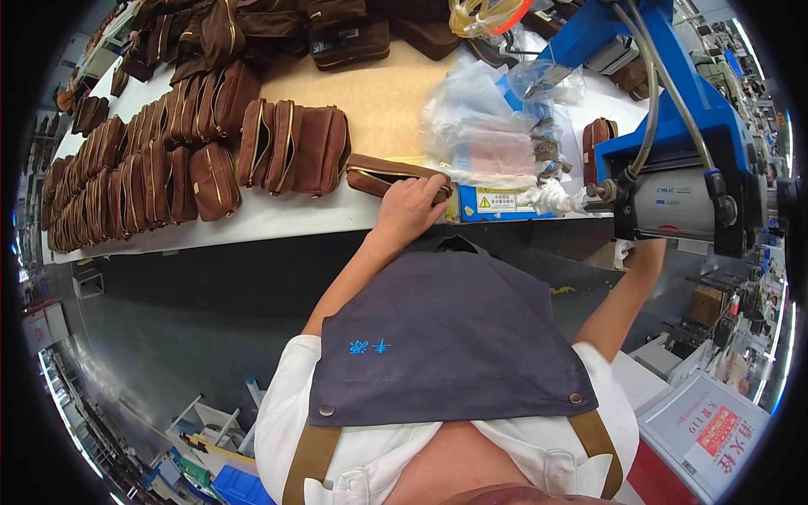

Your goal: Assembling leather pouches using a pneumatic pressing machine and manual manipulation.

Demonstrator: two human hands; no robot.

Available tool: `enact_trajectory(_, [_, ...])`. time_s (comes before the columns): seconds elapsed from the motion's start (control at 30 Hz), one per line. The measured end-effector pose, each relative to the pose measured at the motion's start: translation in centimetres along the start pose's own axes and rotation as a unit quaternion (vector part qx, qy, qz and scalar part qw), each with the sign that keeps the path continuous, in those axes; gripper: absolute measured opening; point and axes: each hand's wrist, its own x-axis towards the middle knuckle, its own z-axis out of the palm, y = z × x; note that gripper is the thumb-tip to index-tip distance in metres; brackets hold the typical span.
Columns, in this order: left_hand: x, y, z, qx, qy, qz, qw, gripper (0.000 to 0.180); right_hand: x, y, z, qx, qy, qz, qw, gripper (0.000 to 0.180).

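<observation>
A brown zippered pouch [370, 175] lies at the front edge of the table, its gold zip gaping along the top. Over its right end curl the fingers of my left hand [410, 209], closed on it. My right forearm reaches up at the right, and my right hand [648, 251] goes behind the press cylinder, so its fingers are hidden. Just right of the pouch stands the blue press base [490, 210], with a warning label on its front and white cloth or tape wrapped about its top.
Several brown pouches [316, 151] stand in rows on the left of the table, with more heaped at the back. The blue press arm [665, 109] and its grey cylinder [673, 202] overhang the right side. Clear plastic sheeting [467, 109] lies behind the base. Another pouch [598, 139] stands beyond it.
</observation>
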Motion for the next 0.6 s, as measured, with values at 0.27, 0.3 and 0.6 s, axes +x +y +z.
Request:
enact_trajectory(0.27, [0.6, 0.5, 1.2, -0.106, -0.012, -0.039, 0.994, 0.024, -6.7, 10.7, 10.1, -0.194, -0.401, 0.051, 0.894, 0.024])
enact_trajectory(0.3, [0.4, 0.1, 1.3, -0.116, -0.024, -0.041, 0.992, 0.034, -7.3, 10.4, 11.9, -0.210, -0.396, 0.028, 0.894, 0.022])
enact_trajectory(0.6, [0.7, -1.2, -7.2, 0.186, -0.090, -0.072, 0.976, 0.059, -7.0, 11.9, 16.7, -0.170, -0.444, -0.063, 0.877, 0.017])
